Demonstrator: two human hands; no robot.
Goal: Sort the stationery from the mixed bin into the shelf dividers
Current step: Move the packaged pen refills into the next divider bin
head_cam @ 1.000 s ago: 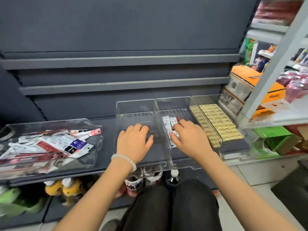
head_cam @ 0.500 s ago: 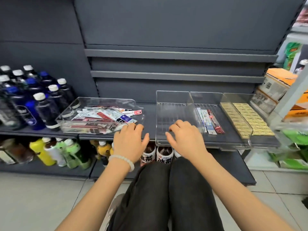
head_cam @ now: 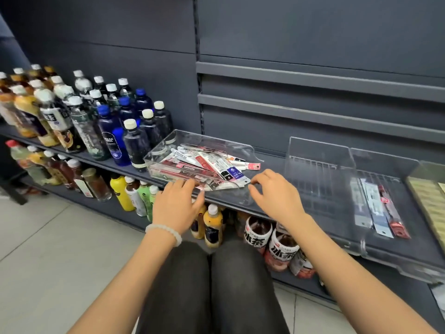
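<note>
Hands hover at the clear bin's (head_cam: 166, 147) near edge: your left hand (head_cam: 177, 204) and right hand (head_cam: 277, 197) hold nothing, fingers loosely spread. Packaged pens (head_cam: 209, 165) fill it; three packs (head_cam: 379, 206) lie in the divider (head_cam: 351, 150).

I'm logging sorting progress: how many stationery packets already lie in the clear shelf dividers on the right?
3, side by side in one divider: a clear-grey packet on the left, a blue-white packet in the middle, a red packet on the right. The neighbouring divider looks empty.

mixed bin (head_cam: 168, 143) left of shelf dividers (head_cam: 351, 165), bottles (head_cam: 106, 131) leftmost
</note>
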